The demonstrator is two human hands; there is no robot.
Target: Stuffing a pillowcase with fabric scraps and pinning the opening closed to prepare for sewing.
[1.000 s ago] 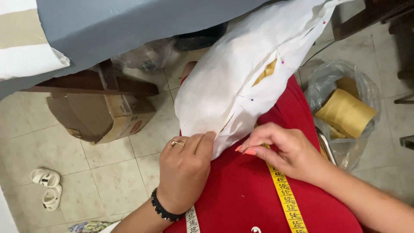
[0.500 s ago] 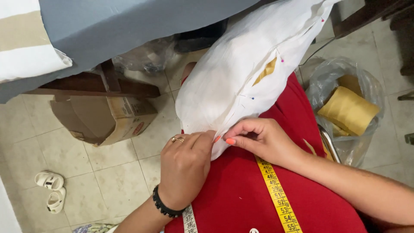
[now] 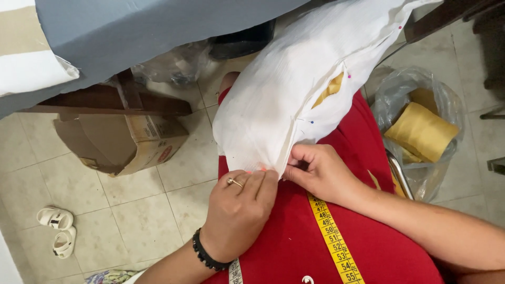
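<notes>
A cardboard box (image 3: 131, 144) sits left of centre, small white sandals (image 3: 57, 231) lower left, a plastic bag of yellow fabric (image 3: 421, 131) at right.

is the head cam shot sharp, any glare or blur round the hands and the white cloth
Head view: soft, even light, no harsh glare; the white cloth is bright yet its weave and pins show; left hand and right hand look sharp, with faint shadow beneath them on the red fabric; the clear plastic bag carries mild sheen.
</notes>
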